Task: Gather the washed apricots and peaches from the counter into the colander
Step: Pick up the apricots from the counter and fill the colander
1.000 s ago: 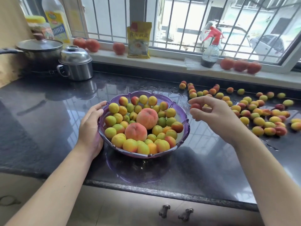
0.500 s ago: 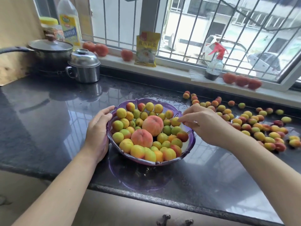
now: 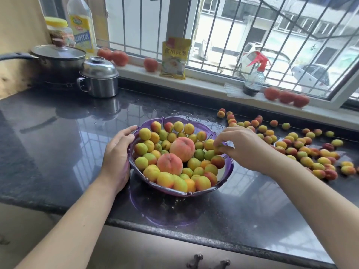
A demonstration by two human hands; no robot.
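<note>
My left hand (image 3: 118, 152) rested against the near-left wall of the purple colander (image 3: 223, 177), fingers fairly straight along the rim, steadying it on the wet black counter (image 3: 58, 144). My right hand (image 3: 240, 147) hovered over the colander's right rim with its fingertips (image 3: 218, 143) curled in and pinching a small apricot (image 3: 218, 149) just above the pile. The colander already held two peaches (image 3: 182, 146) among many apricots, while the loose fruit (image 3: 303, 150) lay scattered to the right, well apart from the bowl. To set this one down well, I judged I should lower it into a gap near the rim before letting go, so nothing rolled off the heap, and keep the bowl braced
</note>
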